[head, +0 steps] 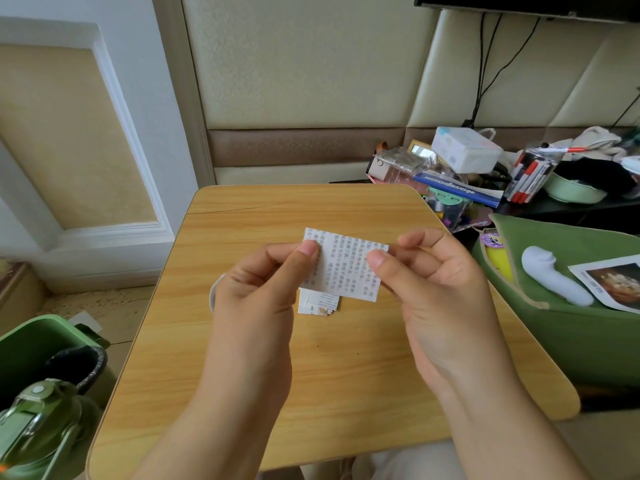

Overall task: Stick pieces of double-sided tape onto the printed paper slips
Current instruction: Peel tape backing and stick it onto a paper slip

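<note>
Fingers of the left hand [258, 289] and right hand [429, 289] pinch opposite edges of a printed slip [343, 268], raised above bare surface [311, 393].

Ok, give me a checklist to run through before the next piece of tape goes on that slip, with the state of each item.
1. Printed slip held steady: ok, the left hand pinches its left edge and the right hand its right edge, above the table.
2. Tape piece ready on a finger: cannot tell, none is plainly visible.
3. Tape roll within reach: ok, though only a white curved edge shows, behind the left hand.
4. More slips waiting: ok, a small stack lies on the table under the held slip.
5. Tape already on this slip: cannot tell.
</note>
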